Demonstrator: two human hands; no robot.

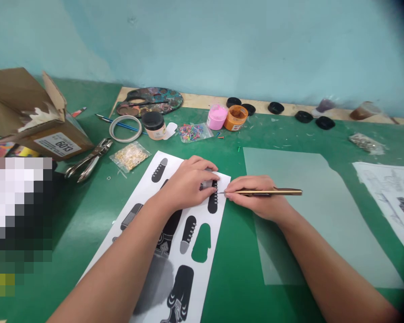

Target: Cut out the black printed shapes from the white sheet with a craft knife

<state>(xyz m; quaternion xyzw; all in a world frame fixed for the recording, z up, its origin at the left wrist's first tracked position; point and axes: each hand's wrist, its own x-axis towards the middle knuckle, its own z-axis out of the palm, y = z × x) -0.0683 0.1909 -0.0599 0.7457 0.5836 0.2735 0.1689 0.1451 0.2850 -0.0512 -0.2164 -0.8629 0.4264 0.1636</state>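
Observation:
A white printed sheet (pixel 218 251) with black and grey shapes, some shoe-like, lies slanted on the green table. One shape has been cut out of it, and green shows through the hole. My left hand (pixel 191 181) rests on the sheet's upper part, fingers apart, thumb and fingertips beside a black shoe shape (pixel 213 202). In my right hand (pixel 256 195) is a slim gold craft knife (pixel 286 192), held like a pen. Its thin tip touches or hovers just over the right edge of that shape; I cannot tell which.
A translucent sheet (pixel 299 242) lies under my right forearm. Metal pliers (pixel 90 161), a tape roll (pixel 125 128), a bag of gold rings (pixel 130 156), paint jars (pixel 217 117), and a palette (pixel 151 101) stand behind. An open cardboard box (pixel 54 134) is left; a drawing (pixel 390 193) lies right.

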